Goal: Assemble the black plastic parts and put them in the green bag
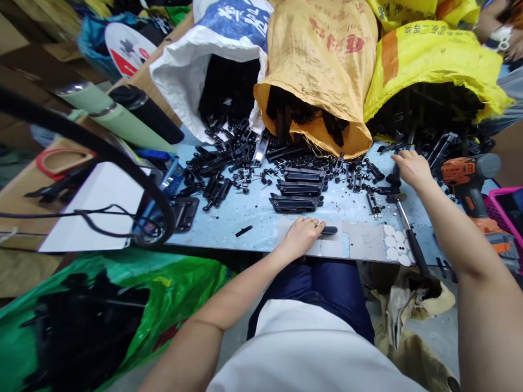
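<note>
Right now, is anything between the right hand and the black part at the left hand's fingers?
Yes: loose black pieces lie between the right hand and the black part. The hammer-like tool has its head just below the right hand in view. Nothing visible separates the left hand from the part.

long black part (329, 230) finished in smooth plastic; hammer shaft (403, 213) in shiny metal; orange sack (322, 60) woven, frayed; green bag (180, 288) glossy.
</note>
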A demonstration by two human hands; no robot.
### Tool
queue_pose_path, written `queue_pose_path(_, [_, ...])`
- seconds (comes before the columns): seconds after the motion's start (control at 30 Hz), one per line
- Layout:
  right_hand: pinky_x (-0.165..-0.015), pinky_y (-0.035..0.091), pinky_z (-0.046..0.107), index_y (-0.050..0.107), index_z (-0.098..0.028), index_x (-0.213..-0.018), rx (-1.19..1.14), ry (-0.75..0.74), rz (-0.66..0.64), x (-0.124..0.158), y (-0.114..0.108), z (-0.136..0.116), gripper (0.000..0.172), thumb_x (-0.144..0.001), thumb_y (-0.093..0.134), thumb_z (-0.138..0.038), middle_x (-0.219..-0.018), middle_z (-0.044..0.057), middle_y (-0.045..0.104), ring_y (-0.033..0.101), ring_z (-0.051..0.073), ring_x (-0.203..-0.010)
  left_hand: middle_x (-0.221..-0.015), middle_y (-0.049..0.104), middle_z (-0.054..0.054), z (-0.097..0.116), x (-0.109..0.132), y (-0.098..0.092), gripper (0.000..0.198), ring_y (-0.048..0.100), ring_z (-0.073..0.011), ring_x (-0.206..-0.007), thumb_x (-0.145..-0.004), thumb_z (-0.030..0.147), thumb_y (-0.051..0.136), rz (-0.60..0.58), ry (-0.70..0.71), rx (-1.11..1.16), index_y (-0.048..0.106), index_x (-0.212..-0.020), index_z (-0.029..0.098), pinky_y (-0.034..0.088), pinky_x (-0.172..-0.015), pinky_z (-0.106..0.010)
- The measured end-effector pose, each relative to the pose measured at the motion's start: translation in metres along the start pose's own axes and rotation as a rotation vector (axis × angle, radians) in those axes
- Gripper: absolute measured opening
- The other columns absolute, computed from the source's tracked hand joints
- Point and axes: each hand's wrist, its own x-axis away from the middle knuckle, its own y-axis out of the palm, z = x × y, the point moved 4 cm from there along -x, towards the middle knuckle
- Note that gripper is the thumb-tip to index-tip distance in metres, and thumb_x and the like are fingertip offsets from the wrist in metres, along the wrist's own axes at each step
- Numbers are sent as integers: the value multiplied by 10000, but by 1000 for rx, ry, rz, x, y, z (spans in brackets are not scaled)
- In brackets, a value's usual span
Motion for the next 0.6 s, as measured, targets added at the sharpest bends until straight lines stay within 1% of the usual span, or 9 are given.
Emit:
queue_pose_path(0.07, [-661, 323, 338, 589, -132, -1135, 49, -67, -77, 0, 7, 13, 443, -770, 367, -13, -1227, 195, 500, 478, 255, -981, -795, 612, -56, 0, 0, 1, 228, 570, -173, -768, -883, 160, 456, 1, -13, -1, 520, -1101, 145, 327, -609, -289])
queue_pose_path(0.13, [-669, 323, 341, 590, -143, -1144, 55, -117, -134, 0, 16, 18, 476, -747, 383, 18, -1297, 191, 451, 470, 250, -1006, -791, 611, -57, 0, 0, 1, 224, 571, -174, -770, -890, 175, 447, 1, -25, 3, 525, -1098, 147, 334, -614, -289])
queue_pose_path(0.2, [-692, 326, 345, 609, -133, -1111, 31, -121, -176, -2, 23, 18, 455, -747, 392, 32, -1322, 189, 432, 469, 240, -1019, -788, 610, -59, -1, 0, 1, 225, 573, -177, -774, -897, 183, 433, 0, -35, 9, 530, -1097, 149, 343, -622, -291])
queue_pose_path(0.27, [-732, 327, 356, 641, -115, -1023, -10, -106, -182, -6, 26, 19, 381, -751, 416, 28, -1321, 192, 435, 466, 233, -1033, -784, 609, -62, -1, 0, 2, 230, 574, -182, -775, -898, 187, 427, -6, -45, 17, 532, -1099, 150, 350, -628, -295])
queue_pose_path(0.3, [-761, 323, 366, 653, -111, -964, -30, -109, -159, -7, 23, 19, 335, -752, 430, 23, -1305, 194, 452, 464, 232, -1041, -782, 609, -64, -2, 0, 2, 232, 574, -185, -773, -896, 185, 428, -11, -52, 19, 534, -1099, 150, 353, -629, -297])
queue_pose_path(0.37, [-828, 301, 398, 652, -124, -866, -61, -141, -40, -8, 11, 20, 259, -760, 453, 4, -1222, 187, 524, 466, 229, -1043, -785, 608, -68, -3, 2, 4, 235, 574, -190, -774, -889, 174, 433, -18, -66, 24, 534, -1100, 146, 357, -631, -299])
queue_pose_path(0.47, [-864, 287, 435, 623, -165, -899, -92, -227, 175, 7, -19, 10, 174, -807, 490, -101, -993, 141, 614, 508, 213, -929, -804, 606, -74, -6, 5, 6, 237, 568, -191, -794, -883, 143, 423, -19, -88, 32, 531, -1094, 144, 362, -649, -298])
queue_pose_path(0.53, [-776, 349, 395, 595, -187, -992, -122, -305, 195, 30, -35, -11, 186, -837, 508, -239, -867, 102, 609, 518, 185, -768, -827, 603, -79, -7, 6, 5, 226, 560, -192, -815, -884, 156, 423, -34, -99, 50, 534, -1080, 144, 367, -670, -298])
queue_pose_path(0.6, [-631, 370, 315, 582, -201, -1006, -176, -431, 98, 63, -40, -45, 250, -857, 476, -371, -783, 69, 588, 488, 153, -634, -870, 599, -84, -7, 5, 3, 212, 550, -198, -843, -881, 194, 440, -69, -91, 91, 538, -1063, 147, 373, -697, -301])
